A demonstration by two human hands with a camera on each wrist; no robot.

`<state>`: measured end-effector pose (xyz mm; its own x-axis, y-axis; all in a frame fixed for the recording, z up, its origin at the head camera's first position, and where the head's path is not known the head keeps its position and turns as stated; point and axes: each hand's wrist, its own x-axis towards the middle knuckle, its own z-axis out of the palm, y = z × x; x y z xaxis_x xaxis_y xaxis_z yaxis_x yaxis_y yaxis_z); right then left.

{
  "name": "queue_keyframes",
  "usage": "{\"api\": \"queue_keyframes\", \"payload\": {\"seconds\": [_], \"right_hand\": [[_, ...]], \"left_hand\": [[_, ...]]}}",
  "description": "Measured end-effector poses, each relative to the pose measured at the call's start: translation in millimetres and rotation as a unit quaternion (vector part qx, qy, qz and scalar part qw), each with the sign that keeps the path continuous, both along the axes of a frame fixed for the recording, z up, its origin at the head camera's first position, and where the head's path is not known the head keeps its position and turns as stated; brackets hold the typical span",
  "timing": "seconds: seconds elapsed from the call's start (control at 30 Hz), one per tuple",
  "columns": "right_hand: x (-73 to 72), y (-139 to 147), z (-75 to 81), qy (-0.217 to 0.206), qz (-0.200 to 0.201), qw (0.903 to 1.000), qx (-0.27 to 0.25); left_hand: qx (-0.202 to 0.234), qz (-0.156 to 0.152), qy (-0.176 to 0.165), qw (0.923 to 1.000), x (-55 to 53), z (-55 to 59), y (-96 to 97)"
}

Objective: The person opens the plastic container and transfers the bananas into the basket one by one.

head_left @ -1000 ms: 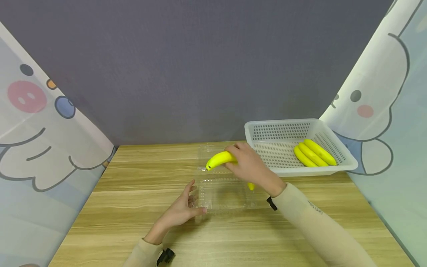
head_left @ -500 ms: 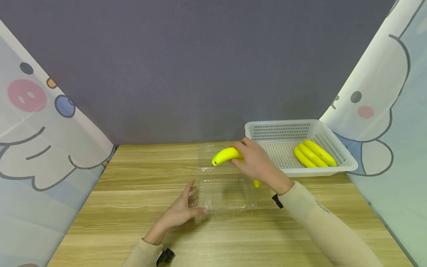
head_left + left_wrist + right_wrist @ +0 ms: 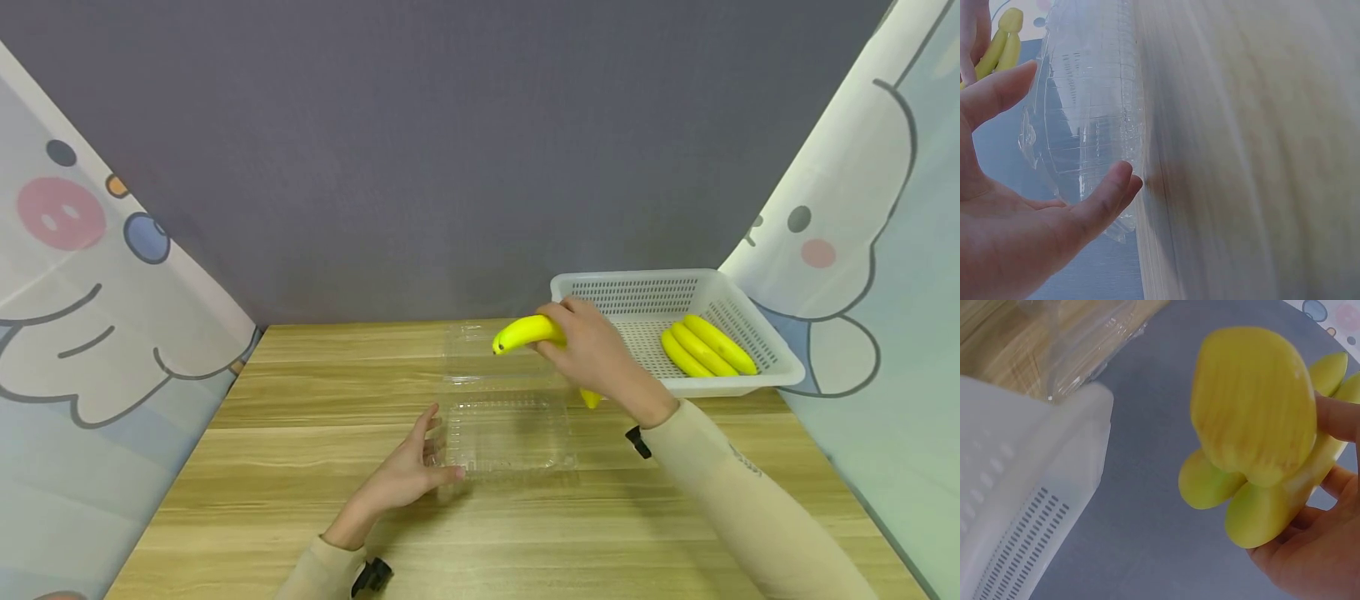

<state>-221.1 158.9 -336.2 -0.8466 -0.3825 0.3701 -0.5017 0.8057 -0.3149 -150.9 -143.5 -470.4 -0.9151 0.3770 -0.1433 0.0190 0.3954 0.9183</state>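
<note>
My right hand (image 3: 603, 350) grips a bunch of yellow bananas (image 3: 527, 333), held in the air in front of the white basket's near left corner. In the right wrist view the thick stem end of the bananas (image 3: 1254, 406) faces the camera, with several tips around it. A clear plastic clamshell box (image 3: 510, 437) lies on the table with its lid (image 3: 487, 358) folded back. At the box's left side rests my left hand (image 3: 401, 475), thumb and fingers spread. Its fingertips are by the clear wall (image 3: 1088, 134) in the left wrist view; firm contact is hard to tell.
The white perforated basket (image 3: 667, 387) stands at the back right of the wooden table (image 3: 315, 375). Several bananas (image 3: 705, 346) lie in its right part. A grey wall (image 3: 420, 167) rises behind, and cartoon-printed curtains (image 3: 67, 333) hang on both sides.
From above the box, my right hand has moved right and away from me with the bananas, now nearer the basket. My left hand and the box have stayed in place.
</note>
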Motion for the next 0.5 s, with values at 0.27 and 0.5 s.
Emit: {"api": "queue_keyframes", "payload": {"seconds": [0.27, 0.5], "right_hand": [[-4.5, 11.5, 6.9, -0.012, -0.017, 0.9998, -0.002], [-9.6, 21.0, 7.7, -0.021, -0.027, 0.9994, 0.002]], "left_hand": [[-0.005, -0.001, -0.001, 1.0000, 0.0, 0.8, 0.1], [-0.006, 0.000, -0.004, 1.0000, 0.4, 2.2, -0.3]]}}
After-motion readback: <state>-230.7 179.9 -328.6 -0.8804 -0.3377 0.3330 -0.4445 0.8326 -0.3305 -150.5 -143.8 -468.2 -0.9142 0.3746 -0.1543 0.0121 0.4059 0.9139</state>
